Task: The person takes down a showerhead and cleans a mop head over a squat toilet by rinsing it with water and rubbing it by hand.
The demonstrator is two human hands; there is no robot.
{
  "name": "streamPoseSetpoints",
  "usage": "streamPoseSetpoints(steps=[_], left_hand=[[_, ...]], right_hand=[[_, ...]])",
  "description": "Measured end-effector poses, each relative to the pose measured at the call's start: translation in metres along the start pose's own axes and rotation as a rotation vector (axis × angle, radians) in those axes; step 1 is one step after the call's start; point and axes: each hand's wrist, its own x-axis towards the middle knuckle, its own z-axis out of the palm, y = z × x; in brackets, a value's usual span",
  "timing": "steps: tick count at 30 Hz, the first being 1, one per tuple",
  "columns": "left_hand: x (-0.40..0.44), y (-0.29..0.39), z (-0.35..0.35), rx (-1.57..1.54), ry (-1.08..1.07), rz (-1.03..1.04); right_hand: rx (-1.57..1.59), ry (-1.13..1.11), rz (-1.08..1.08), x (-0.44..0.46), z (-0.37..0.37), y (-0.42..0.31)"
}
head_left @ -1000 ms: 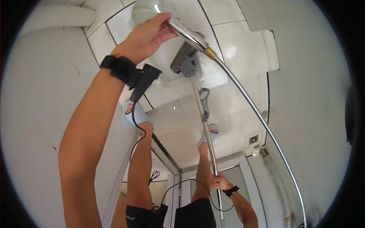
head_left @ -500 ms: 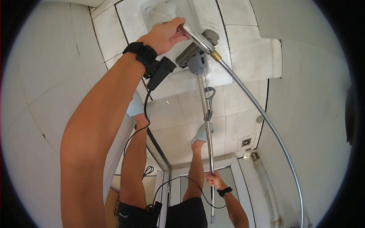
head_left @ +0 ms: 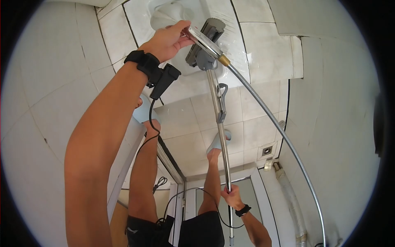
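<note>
My left hand (head_left: 166, 42) is closed around the head end of a chrome shower head (head_left: 205, 42), over a white ceramic squat toilet (head_left: 237, 55). What looks like water fans out beyond the fingers into the pan. Below the shower head, partly covered by it, a grey sponge mop head (head_left: 214, 29) rests tilted over the toilet. Its metal pole (head_left: 224, 154) runs down toward my body, with a grey lever (head_left: 222, 94) along it. Lower down, my right hand (head_left: 233, 196) is wrapped around the pole near its bottom end.
A flexible metal hose (head_left: 284, 133) curves down the right side. Light tiles (head_left: 181, 119) and a floor drain (head_left: 267, 151) lie near my slippered feet. A wrapped pipe (head_left: 288, 197) stands at the lower right. A black cable (head_left: 153, 111) hangs from my left wrist. A door frame (head_left: 177, 201) is behind me.
The mop head and pole have shifted up and slightly left in view. My left hand and the shower head have moved a little left. Both hands keep their grips.
</note>
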Motion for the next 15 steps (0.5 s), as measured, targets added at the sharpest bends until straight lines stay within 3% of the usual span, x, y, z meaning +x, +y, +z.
streamPoseSetpoints(steps=[12, 15], left_hand=[[-0.010, -0.004, -0.032, 0.006, 0.022, -0.009], [-0.024, -0.003, -0.033, 0.007, -0.098, 0.073]], right_hand=[[-0.031, 0.004, 0.046, -0.035, -0.005, -0.053], [-0.042, 0.025, 0.070, -0.050, -0.023, -0.064]])
